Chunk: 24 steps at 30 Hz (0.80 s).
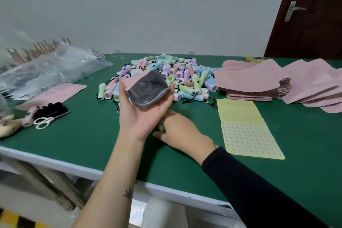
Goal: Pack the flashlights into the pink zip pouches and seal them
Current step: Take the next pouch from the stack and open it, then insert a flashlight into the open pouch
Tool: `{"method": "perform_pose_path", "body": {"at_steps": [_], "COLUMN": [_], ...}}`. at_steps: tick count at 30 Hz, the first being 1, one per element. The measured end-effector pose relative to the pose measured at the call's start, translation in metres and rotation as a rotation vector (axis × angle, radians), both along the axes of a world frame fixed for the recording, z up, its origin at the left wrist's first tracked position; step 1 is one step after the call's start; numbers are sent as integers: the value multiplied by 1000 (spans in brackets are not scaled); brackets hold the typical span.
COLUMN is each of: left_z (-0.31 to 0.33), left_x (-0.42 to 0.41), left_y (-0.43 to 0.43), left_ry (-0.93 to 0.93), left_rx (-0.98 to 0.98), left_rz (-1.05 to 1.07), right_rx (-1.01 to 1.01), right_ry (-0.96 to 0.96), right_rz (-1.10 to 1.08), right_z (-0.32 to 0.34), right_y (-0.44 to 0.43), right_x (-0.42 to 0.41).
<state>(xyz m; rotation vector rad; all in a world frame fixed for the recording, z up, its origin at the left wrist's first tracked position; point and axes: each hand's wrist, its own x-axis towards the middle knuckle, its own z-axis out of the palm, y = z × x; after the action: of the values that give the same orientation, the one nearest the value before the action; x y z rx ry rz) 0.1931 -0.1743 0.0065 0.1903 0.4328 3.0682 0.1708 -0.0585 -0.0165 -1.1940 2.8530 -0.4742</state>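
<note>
My left hand (pixel 142 114) is raised over the green table (pixel 88 140), palm up, holding a pink zip pouch (pixel 148 90) squeezed open, so its grey inside shows. My right hand (pixel 179 131) lies below and behind it on the table, fingers partly hidden by the left hand; what it touches is hidden. A heap of small pastel flashlights (pixel 185 77) with black cords lies just beyond the pouch. Stacks of flat pink pouches (pixel 259 81) lie at the right.
A yellow sticker sheet (pixel 246 127) lies to the right of my hands. White scissors (pixel 46 120), black cords and a loose flashlight (pixel 28 118) sit at the left. Clear plastic bags (pixel 51 68) and one flat pink pouch (pixel 55 94) lie back left. A brown door (pixel 311 14) stands at right.
</note>
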Motion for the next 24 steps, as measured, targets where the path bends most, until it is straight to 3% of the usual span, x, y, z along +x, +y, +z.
{"method": "perform_pose_path", "body": {"at_steps": [4, 6, 12, 16, 20, 24], "left_z": [-1, 0, 10, 19, 29, 34], "left_x": [-4, -7, -33, -59, -81, -90], "left_y": [11, 18, 50, 79, 100, 112], "left_ry": [17, 32, 53, 29, -7, -46], "left_rx": [18, 23, 48, 47, 3, 24], "left_rz": [-60, -108, -214, -223, -225, -239], "right_rx": [72, -55, -984, -1411, -1557, -1521], "right_ry": [-19, -45, 56, 172, 276, 382], "right_rz": [-117, -213, -524, -522, -436, -307], "right_z": [2, 7, 36, 63, 76, 74], "right_y": [10, 29, 105, 128, 131, 122], "right_x": [-10, -19, -32, -35, -41, -47]}}
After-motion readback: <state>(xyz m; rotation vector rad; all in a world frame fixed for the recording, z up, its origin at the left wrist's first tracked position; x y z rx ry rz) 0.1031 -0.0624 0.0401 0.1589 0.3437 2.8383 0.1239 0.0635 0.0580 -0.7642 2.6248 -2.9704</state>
